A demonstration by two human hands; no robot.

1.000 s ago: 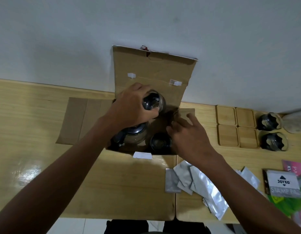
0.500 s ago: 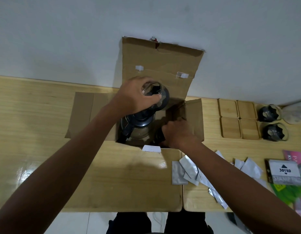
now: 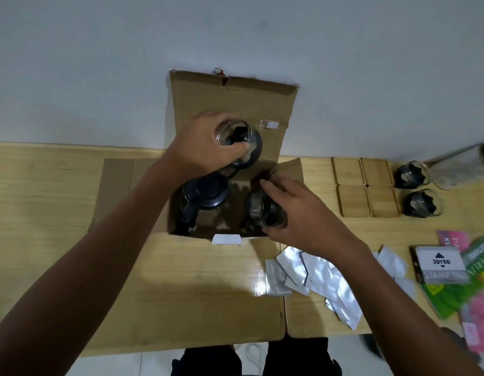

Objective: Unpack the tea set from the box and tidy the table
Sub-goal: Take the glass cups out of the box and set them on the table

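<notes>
Cardboard box point(image 3: 230, 101) w/ teapot point(image 3: 205, 196) inside; left grip point(image 3: 208, 147) & right grip point(image 3: 297, 218) each holding a glass cup point(image 3: 242, 143)

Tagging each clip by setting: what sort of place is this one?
Probably a home or small office desk against a plain wall. Clues: a light wooden table, a stamp pad with colourful packets, and wooden coasters laid out beside glass cups.
</notes>
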